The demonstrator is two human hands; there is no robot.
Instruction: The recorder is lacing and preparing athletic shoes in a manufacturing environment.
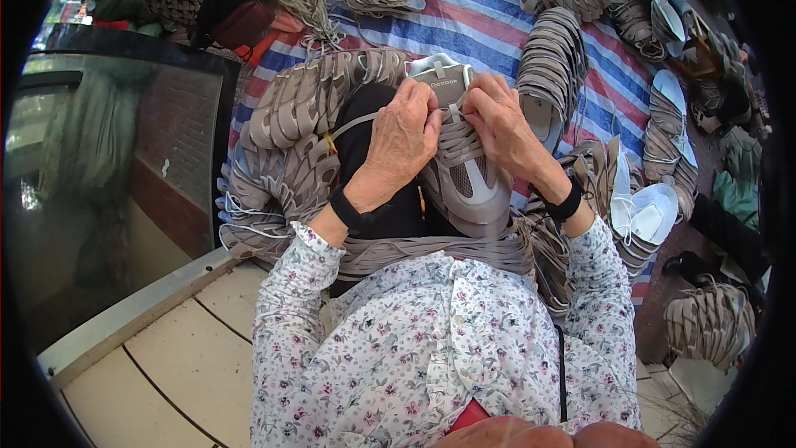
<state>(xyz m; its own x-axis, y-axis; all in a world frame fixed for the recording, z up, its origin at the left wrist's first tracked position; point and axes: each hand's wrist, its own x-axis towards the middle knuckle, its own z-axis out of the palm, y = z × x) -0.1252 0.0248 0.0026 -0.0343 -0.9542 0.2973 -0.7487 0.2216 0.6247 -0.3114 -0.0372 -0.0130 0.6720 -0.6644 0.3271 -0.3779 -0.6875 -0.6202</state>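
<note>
- Head view: left hand (pixel 404 139) and right hand (pixel 503 122) are pinching laces on the grey shoe upper (pixel 464 168), resting mid-scene on the lap.
- Lacing seems underway; next move probably needs threading upward.

A striped blue, red and white tarp (pixel 473 25) is spread over the ground; stacks of grey shoe uppers (pixel 551 66) and white insoles (pixel 655 214) are piled on it.

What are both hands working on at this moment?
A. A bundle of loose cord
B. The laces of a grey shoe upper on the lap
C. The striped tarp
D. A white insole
B: the left hand and right hand pinch the laces near the tongue of the grey shoe upper on the lap.
</note>
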